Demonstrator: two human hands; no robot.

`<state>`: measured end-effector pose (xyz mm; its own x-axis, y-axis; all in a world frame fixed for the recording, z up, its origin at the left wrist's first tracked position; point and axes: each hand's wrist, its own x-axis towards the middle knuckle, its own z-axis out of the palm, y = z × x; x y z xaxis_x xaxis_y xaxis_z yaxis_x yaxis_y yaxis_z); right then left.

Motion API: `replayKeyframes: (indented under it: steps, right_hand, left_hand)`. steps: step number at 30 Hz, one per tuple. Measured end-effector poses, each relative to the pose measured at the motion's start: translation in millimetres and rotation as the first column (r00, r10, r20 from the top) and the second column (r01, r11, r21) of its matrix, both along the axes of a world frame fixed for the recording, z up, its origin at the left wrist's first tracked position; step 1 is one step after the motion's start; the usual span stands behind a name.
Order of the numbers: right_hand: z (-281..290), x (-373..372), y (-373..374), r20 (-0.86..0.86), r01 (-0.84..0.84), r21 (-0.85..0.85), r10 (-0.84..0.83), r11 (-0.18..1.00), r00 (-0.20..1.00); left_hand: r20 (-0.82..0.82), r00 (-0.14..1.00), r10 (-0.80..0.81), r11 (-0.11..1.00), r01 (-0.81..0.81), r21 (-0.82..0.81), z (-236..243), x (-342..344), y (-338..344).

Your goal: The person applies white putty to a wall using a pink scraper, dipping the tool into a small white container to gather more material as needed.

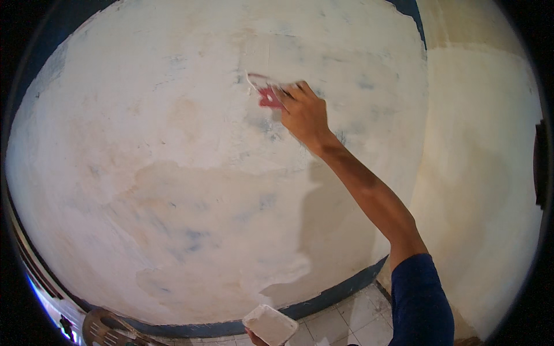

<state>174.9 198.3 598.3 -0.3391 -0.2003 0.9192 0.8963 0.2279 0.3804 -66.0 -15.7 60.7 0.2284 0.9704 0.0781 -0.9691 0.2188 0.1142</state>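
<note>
My right hand (pixel 306 115) is raised to the wall (pixel 190 138) and grips a red scraper (pixel 270 98), a flat putty-spreading tool. White paste shows along the scraper's edge, which lies against the wall surface. Whitish filler coats most of the wall, with bluish-grey patches showing through. Low at the bottom edge, my left hand (pixel 254 339) holds a pale, roughly square tray (pixel 271 324) smeared with white paste. Only a few fingers of that hand show beside the tray; the rest is out of frame.
A second, cream-coloured wall (pixel 479 173) meets this one at the right corner. Dark blue-grey paint (pixel 340 294) borders the coated area along the bottom. Below lies a tiled floor (pixel 332 326). A brown plastic chair (pixel 107 328) stands at the lower left.
</note>
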Motion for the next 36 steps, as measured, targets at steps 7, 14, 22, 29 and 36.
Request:
replayKeyframes:
  steps: [7, 14, 22, 29, 36]
  right_hand:
    - [-92.4, -35.1, 10.2, 0.181, 0.162, -0.272, -0.115, 0.948, 0.977]
    - [-53.9, -34.6, -11.3, 0.062, -0.003, -0.194, 0.015, 0.981, 0.998]
    - [-150.4, -45.9, 21.0, 0.223, 0.328, -0.382, -0.258, 0.864, 0.940]
    - [-94.4, -23.5, -22.8, 0.077, 0.086, -0.395, -0.060, 0.914, 0.995]
    - [-93.9, -17.5, 21.1, 0.156, 0.227, -0.264, -0.191, 0.938, 0.969]
  left_hand:
    - [0.000, 0.996, 0.092, 0.996, -0.092, 0.013, -11.3, -1.9, 1.4]
    - [-0.089, 0.970, 0.226, 0.970, -0.233, -0.075, -30.2, -18.7, 12.2]
    - [-0.182, 0.955, 0.234, 0.970, -0.241, -0.018, -7.8, -29.4, 13.8]
    - [-0.126, 0.978, 0.167, 0.979, -0.180, -0.097, -8.6, -35.5, 9.4]
    - [-0.222, 0.960, 0.173, 0.975, -0.198, -0.097, -3.4, -27.3, -0.9]
